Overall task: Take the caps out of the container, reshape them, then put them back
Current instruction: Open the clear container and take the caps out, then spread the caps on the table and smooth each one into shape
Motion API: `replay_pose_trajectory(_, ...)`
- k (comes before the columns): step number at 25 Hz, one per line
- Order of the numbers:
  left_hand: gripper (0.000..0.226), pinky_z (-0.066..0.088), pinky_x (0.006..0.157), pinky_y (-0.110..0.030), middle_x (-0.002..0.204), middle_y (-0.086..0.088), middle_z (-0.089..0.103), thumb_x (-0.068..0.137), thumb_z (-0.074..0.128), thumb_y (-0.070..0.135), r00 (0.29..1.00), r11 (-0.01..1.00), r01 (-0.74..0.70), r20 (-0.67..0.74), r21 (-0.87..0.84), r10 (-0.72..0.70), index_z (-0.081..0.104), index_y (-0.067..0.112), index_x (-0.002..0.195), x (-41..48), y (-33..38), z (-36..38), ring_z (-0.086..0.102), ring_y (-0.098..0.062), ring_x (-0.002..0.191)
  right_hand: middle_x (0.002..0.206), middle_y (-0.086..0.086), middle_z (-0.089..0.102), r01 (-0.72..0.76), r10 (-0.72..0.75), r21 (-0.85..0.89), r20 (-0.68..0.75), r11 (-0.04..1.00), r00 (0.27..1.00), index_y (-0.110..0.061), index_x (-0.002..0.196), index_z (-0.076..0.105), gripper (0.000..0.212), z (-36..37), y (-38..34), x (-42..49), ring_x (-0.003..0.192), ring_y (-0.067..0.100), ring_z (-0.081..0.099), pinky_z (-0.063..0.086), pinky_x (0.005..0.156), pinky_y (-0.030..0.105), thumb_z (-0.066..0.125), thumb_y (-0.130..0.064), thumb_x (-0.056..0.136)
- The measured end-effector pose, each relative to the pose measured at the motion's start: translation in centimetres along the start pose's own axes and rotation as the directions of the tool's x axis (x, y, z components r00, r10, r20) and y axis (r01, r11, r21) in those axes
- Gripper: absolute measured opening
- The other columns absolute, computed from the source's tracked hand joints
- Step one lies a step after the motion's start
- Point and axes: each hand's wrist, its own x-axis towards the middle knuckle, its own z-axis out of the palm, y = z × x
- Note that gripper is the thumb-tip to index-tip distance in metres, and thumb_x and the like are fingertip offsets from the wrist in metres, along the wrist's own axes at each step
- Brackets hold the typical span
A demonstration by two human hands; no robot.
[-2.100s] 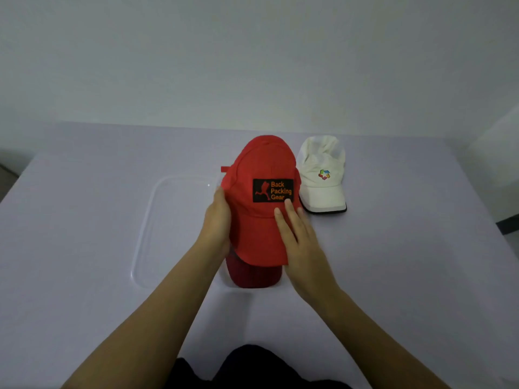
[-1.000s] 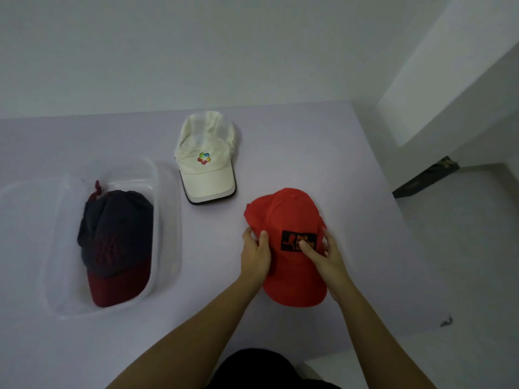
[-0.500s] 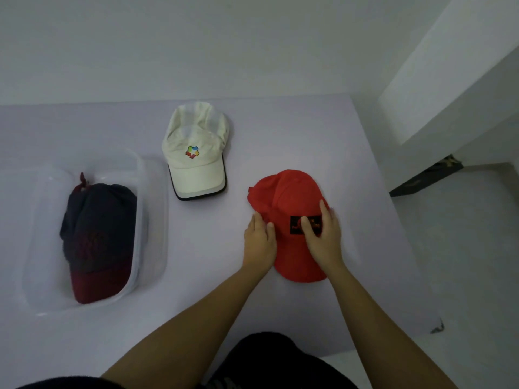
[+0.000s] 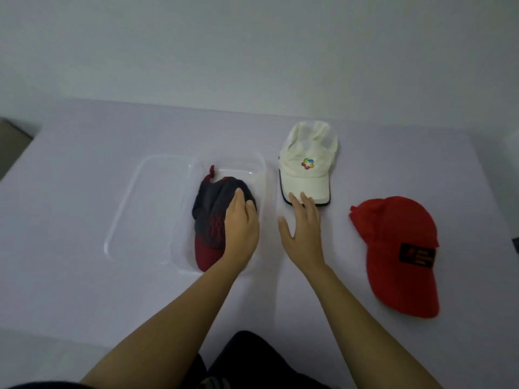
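The dark cap lies in the clear container. It looks soft and light, best lifted by its stiffer brim. The left hand rests on it, fingers seemingly flat. The right hand hovers spread.

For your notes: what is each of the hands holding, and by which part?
Left hand lies on the crown of the dark cap in the container; a grip cannot be told. Right hand holds nothing.

Patch lettering on red cap: unreadable.
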Motion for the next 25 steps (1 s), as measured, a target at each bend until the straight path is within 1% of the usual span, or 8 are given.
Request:
replay_pose_trajectory(3, 0.049, 0.028, 0.115, -0.040, 0.150, -0.011, 0.035, 0.099, 0.036, 0.022, 0.991, 0.989, 0.125, -0.058, 0.074, -0.121, 0.030, 0.007, 0.145, 1.6, -3.7, -3.5, 0.034, -0.027, 0.138, 0.138, 0.006, 0.048, 0.164, -0.141, -0.141, 0.160, 0.976, 0.977, -0.016, 0.139, 0.040, 0.046, 3.2, -2.4, 0.3, 0.128, 0.023, 0.040, 0.033, 0.109, 0.040, 0.047, -0.024, 0.094)
replay_pose_trajectory(5, 0.046, 0.037, 0.108, -0.047, 0.142, -0.018, 0.043, 0.095, 0.040, 0.021, 0.968, 0.964, 0.251, -0.031, 0.092, -0.249, 0.036, 0.004, 0.138, 2.7, -6.6, -5.7, 0.044, -0.034, 0.128, 0.141, 0.005, 0.047, 0.179, -0.095, -0.308, 0.270, 0.934, 0.958, -0.015, 0.142, 0.034, 0.049, 5.6, -4.6, 0.9, 0.133, 0.024, 0.035, 0.027, 0.112, 0.041, 0.042, -0.030, 0.096)
replay_pose_trajectory(7, 0.042, 0.042, 0.102, -0.042, 0.134, -0.017, 0.051, 0.095, 0.041, 0.023, 0.947, 0.946, 0.308, 0.066, 0.103, -0.315, 0.041, 0.003, 0.132, 3.3, -8.1, -6.6, 0.050, -0.035, 0.120, 0.145, 0.007, 0.043, 0.127, 0.035, -0.446, 0.338, 0.886, 0.940, -0.011, 0.146, 0.025, 0.053, 7.2, -6.1, 1.8, 0.141, 0.027, 0.021, 0.012, 0.114, 0.046, 0.036, -0.034, 0.099)
replay_pose_trajectory(10, 0.035, 0.039, 0.086, -0.030, 0.119, -0.010, 0.055, 0.097, 0.041, 0.022, 0.948, 0.957, 0.259, 0.154, 0.135, -0.278, 0.048, 0.005, 0.127, 3.4, -8.7, -6.6, 0.054, -0.029, 0.112, 0.141, 0.009, 0.048, 0.073, 0.134, -0.492, 0.373, 0.867, 0.918, -0.008, 0.146, 0.021, 0.055, 8.4, -6.6, 2.9, 0.142, 0.028, 0.021, 0.003, 0.115, 0.051, 0.039, -0.029, 0.099)
replay_pose_trajectory(15, 0.004, 0.040, 0.074, -0.031, 0.093, -0.003, 0.053, 0.094, 0.048, 0.018, 0.962, 0.969, 0.249, 0.118, -0.006, -0.246, 0.047, 0.014, 0.095, 3.7, -8.7, -6.7, 0.051, -0.021, 0.086, 0.131, 0.010, 0.055, 0.020, 0.143, -0.447, 0.329, 0.895, 0.933, -0.011, 0.140, 0.036, 0.047, 8.7, -6.7, 3.9, 0.125, 0.030, 0.042, 0.020, 0.114, 0.044, 0.048, -0.020, 0.095)
replay_pose_trajectory(19, 0.007, 0.048, 0.079, -0.039, 0.092, -0.007, 0.057, 0.094, 0.048, 0.022, 0.980, 0.981, 0.191, 0.058, -0.017, -0.190, 0.050, 0.015, 0.093, 3.3, -6.9, -7.3, 0.054, -0.024, 0.086, 0.125, 0.009, 0.058, 0.014, 0.072, -0.279, 0.295, 0.960, 0.953, -0.011, 0.134, 0.046, 0.040, 7.4, -7.3, 4.2, 0.118, 0.029, 0.047, 0.035, 0.104, 0.038, 0.049, -0.017, 0.094)
replay_pose_trajectory(22, 0.010, 0.046, 0.069, -0.030, 0.090, -0.005, 0.059, 0.095, 0.047, 0.025, 0.989, 0.978, 0.148, 0.039, -0.147, -0.144, 0.051, 0.017, 0.093, 2.5, -3.7, -8.8, 0.055, -0.020, 0.081, 0.125, 0.003, 0.050, -0.033, 0.027, 0.030, 0.190, 0.999, 0.981, -0.018, 0.132, 0.047, 0.042, 4.2, -8.4, 3.8, 0.119, 0.018, 0.046, 0.038, 0.100, 0.027, 0.056, -0.023, 0.091)
replay_pose_trajectory(25, 0.011, 0.047, 0.069, -0.025, 0.092, -0.001, 0.060, 0.097, 0.045, 0.027, 0.992, 0.950, 0.097, 0.101, -0.298, -0.070, 0.051, 0.018, 0.095, 0.7, 0.9, -9.8, 0.058, -0.013, 0.083, 0.122, -0.014, 0.046, -0.221, 0.182, 0.460, 0.128, 0.860, 0.975, -0.029, 0.128, 0.039, 0.054, -0.1, -9.3, 2.9, 0.111, -0.001, 0.047, 0.040, 0.093, 0.016, 0.067, -0.036, 0.083)
